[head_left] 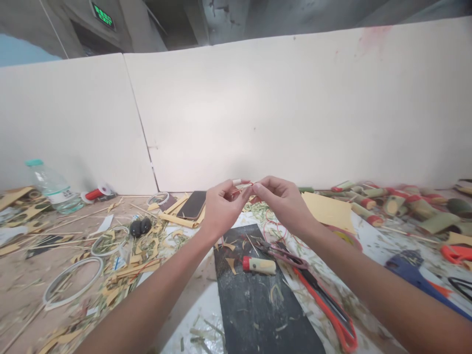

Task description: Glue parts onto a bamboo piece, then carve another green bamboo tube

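Note:
My left hand (225, 205) and my right hand (282, 199) meet in front of the white panel, fingertips nearly touching. Both are closed in a pinch on a thin red thread (251, 184). Pale, thin strands show beside the thread, too fine to make out. A whitish band or piece (236, 182) sits at my left fingers; which of these it is I cannot tell. Below, a short bamboo piece with a red end (260, 265) lies on a black board (258, 305). Loose red thread (275, 231) trails under my right hand.
Pliers (282, 254) and a red utility knife (328, 305) lie right of the board. Bamboo pieces (394, 204) are heaped at the right. Leftward are a water bottle (55, 189), a red thread spool (98, 192), tape rings (73, 285), a phone (191, 205) and scattered shavings.

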Tool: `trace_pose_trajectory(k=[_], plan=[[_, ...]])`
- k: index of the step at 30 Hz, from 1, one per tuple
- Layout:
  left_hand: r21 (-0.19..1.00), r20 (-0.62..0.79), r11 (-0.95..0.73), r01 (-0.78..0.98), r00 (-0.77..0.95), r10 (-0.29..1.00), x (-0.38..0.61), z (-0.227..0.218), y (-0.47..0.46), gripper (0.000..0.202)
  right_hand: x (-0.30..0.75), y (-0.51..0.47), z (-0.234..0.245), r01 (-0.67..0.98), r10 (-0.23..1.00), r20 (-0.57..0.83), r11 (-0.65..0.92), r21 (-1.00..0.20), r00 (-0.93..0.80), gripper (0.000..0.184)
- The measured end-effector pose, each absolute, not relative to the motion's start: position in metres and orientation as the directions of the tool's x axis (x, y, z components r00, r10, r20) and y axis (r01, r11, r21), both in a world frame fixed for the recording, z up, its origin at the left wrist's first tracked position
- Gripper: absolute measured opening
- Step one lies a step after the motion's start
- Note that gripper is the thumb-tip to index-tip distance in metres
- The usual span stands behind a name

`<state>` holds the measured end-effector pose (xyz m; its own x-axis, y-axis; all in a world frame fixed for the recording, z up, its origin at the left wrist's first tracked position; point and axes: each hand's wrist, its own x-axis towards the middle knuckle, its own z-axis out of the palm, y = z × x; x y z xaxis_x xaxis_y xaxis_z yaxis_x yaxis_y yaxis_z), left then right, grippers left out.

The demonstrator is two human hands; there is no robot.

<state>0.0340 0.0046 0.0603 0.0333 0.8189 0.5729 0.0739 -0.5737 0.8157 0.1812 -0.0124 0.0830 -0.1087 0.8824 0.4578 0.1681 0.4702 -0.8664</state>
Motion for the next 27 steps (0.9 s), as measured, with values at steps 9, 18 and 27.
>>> trace_pose_trajectory(k=[9, 18, 27], plan=[[0.846, 0.458, -0.449, -0.288, -0.04, 0.888, 0.049, 0.068, -0.006, 0.02, 0.171, -0.018, 0.075, 0.206, 0.725, 0.689, 0.676, -0.708, -0.012, 0.008], [0.795, 0.043, 0.074, -0.602, 0.178, 0.983, 0.06, 0.074, -0.019, 0.028, 0.18, -0.013, 0.065, 0.59, 0.361, 0.929, 0.769, -0.245, -0.084, 0.01], [0.899, 0.139, -0.106, -0.424, 0.047, 0.989, 0.062, 0.065, -0.017, 0.025, 0.191, -0.002, 0.06, 0.639, 0.212, 0.938, 0.769, 0.012, -0.274, 0.016]])
